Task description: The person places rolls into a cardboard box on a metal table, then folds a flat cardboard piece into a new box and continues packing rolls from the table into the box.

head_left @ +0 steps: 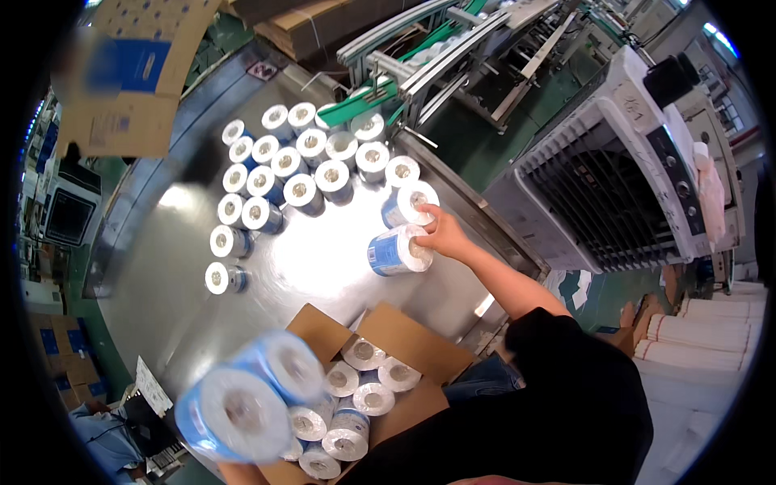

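My right hand reaches across the metal table and grips two plastic-wrapped paper rolls by their core ends. The nearer wrapped roll is tilted, and the farther wrapped roll lies right behind it. At the lower left, two blue-and-white wrapped rolls are held up close, slightly blurred. My left hand is beneath them, its fingers mostly hidden by the rolls. Between my arms an open cardboard box contains several wrapped rolls, flaps spread outward.
Several more rolls stand in rows on the metal table. A conveyor with a green guide meets its far edge. An air cooler stands to the right. A printed cardboard carton is at upper left. Another person is at lower left.
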`<state>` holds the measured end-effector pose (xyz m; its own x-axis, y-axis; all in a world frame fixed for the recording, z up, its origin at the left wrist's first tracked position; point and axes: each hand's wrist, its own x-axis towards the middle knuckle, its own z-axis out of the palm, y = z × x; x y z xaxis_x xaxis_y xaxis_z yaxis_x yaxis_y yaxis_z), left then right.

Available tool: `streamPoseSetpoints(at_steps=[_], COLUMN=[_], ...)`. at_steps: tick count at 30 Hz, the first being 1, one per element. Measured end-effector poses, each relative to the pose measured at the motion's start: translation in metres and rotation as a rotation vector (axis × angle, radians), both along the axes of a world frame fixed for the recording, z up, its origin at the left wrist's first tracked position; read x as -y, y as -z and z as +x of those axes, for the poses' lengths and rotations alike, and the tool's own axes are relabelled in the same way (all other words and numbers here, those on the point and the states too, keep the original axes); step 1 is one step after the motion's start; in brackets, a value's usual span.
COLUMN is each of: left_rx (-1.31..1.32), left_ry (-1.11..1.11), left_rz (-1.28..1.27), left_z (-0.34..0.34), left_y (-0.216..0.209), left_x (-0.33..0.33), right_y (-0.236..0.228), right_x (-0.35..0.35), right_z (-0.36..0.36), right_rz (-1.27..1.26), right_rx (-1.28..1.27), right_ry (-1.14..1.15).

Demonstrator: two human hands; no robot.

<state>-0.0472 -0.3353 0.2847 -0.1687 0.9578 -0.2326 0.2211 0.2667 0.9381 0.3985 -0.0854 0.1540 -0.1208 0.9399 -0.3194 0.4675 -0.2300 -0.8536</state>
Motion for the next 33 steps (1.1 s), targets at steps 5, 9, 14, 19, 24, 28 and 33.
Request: streamPoseSetpoints(at_steps=[5,9,14,19,24,28,33], left_rx=[0.195,-1.123,-1.244,-1.265,-1.248,-1.245,-1.11], left_ry=[0.056,0.514,0.488,0.472,0.492,0.544,0.562], left_rz=[-0.338,0.114,0.131,0.153,0.175,0.081,0.051], left_z=[0.096,0.15,0.151,0.155,0.147,0.14,0.142], left_y=[-0.015,0.001,0.058,0.062,0.069,0.074,0.05], left_x=[0.042,0.069,0.072,0.086,0.084,0.081,0.082], right_y=[-0.148,-0.192,-0.196,-0.176,-0.158,-0.147,-0.107], right_x=[0.033,0.09,0.162,0.207,0.213,0.211,0.191], right_z=[-0.026,-0.062,-0.075,-0.095,-0.13,-0.138,-0.095], right_rz=[0.282,0.515,0.355,0.302,0.385,0.422,0.166], right_rx=[-0.256,-0.22,0.188,0.425,0.438,0.426,0.252], right_ry=[-0.155,-0.583,-1.129,-1.138,-1.248,-1.271,-1.03])
